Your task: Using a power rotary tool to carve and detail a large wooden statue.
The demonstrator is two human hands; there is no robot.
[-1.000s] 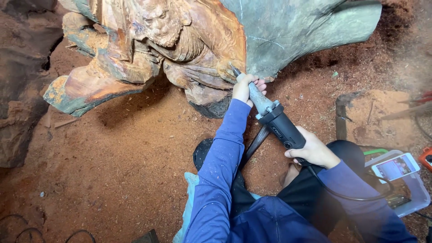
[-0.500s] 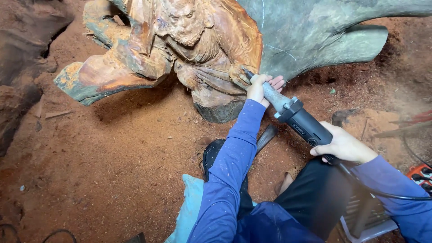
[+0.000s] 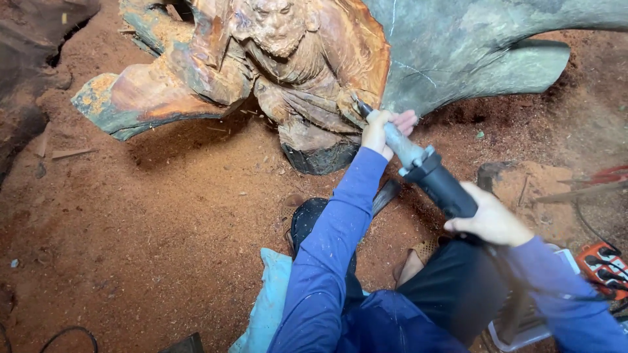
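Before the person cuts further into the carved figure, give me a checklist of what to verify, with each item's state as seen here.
1. Left hand wrapped around the silver nose of the power carving tool: ok.
2. Right hand gripping the tool's black rear body: ok.
3. Tool tip set against the wooden sculpture at its lower right drapery: ok, though the bit itself is too small to make out.
4. Tool running or stopped: cannot tell.
5. Gloves on the hands: not ok, both are bare.
6. Power strip and cables lying apart from the cutting spot: ok, they lie off at the person's right.
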